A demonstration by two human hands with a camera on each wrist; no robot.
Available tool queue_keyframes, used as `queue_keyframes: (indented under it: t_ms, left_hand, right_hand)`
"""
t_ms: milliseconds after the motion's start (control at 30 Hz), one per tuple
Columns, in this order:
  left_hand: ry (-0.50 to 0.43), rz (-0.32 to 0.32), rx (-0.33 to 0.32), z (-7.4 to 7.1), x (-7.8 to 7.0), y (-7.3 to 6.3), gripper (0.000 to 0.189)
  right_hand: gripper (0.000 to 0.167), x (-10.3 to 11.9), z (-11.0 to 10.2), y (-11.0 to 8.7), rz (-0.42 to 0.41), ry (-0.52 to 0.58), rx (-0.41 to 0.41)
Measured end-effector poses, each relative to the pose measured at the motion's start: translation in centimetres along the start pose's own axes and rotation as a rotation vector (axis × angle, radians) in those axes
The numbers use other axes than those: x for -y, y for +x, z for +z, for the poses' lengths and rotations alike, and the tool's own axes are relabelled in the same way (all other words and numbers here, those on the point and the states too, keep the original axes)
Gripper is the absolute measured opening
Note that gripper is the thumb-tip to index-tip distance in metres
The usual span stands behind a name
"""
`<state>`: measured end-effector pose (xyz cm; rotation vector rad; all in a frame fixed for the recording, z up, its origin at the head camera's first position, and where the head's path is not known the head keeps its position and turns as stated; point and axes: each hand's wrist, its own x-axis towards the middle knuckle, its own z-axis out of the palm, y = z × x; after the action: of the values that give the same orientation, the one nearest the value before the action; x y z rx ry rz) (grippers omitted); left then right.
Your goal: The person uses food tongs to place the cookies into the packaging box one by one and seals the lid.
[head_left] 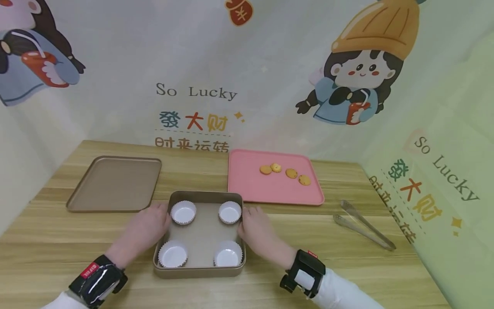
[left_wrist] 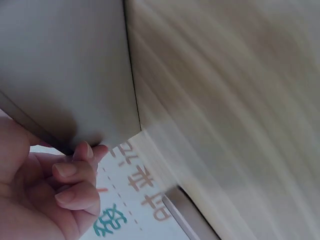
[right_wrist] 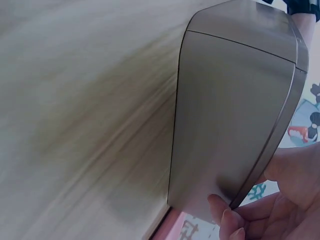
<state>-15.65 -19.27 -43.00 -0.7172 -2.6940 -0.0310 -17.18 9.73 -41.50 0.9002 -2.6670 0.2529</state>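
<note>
A deep, square-sided baking pan (head_left: 200, 272) of bronze-grey metal stands in the middle of the wooden table. Inside it sit several white fluted paper cups (head_left: 183, 213), one near each corner. My left hand (head_left: 154, 221) grips the pan's left rim; in the left wrist view, its curled fingers (left_wrist: 75, 172) meet the pan's outer wall (left_wrist: 65, 75). On the opposite side, my right hand (head_left: 257, 227) holds the right rim. The right wrist view shows fingertips (right_wrist: 227, 220) against the outer wall (right_wrist: 225, 115) and the thumb side at the rim.
A flat brown baking sheet (head_left: 115, 184) lies at the back left. Behind the pan to the right, a pink tray (head_left: 251, 184) carries several small round cookies (head_left: 291, 173). Metal tongs (head_left: 364, 225) rest on the table's right side. A printed cloth (head_left: 270, 107) hangs behind the table.
</note>
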Motion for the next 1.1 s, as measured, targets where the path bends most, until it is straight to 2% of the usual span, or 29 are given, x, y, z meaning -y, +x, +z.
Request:
queue_keyframes:
  t_ms: [100, 233, 400, 600, 800, 1100]
  left_hand:
    - [-0.029, -0.005, -0.030, 0.2, -1.0, 0.3, 0.012]
    - [-0.241, -0.166, -0.047, 0.4, -2.5, 1.3, 0.011]
    - [-0.328, -0.243, -0.007, 0.6, -3.9, 2.3, 0.011]
    - [-0.343, -0.255, -0.003, 1.1, -5.0, 3.2, 0.011]
    - [-0.362, -0.278, -0.030, 1.5, -5.6, 3.7, 0.011]
    - [-0.356, -0.281, -0.062, 1.9, -6.3, 4.5, 0.012]
  right_hand:
    - [0.015, -0.7, 0.0, -1.0, 0.017, 0.047, -0.035]
    - [0.020, -2.0, -0.3, -1.9, 0.037, 0.100, -0.072]
    - [0.032, -3.3, -0.6, -2.8, 0.066, 0.142, -0.070]
    - [0.035, -4.4, -0.7, -3.6, 0.101, 0.139, -0.062]
    - [0.037, -5.2, -0.6, -3.9, 0.110, 0.128, -0.080]
    - [0.039, -6.1, -0.9, -4.0, 0.116, 0.147, -0.075]
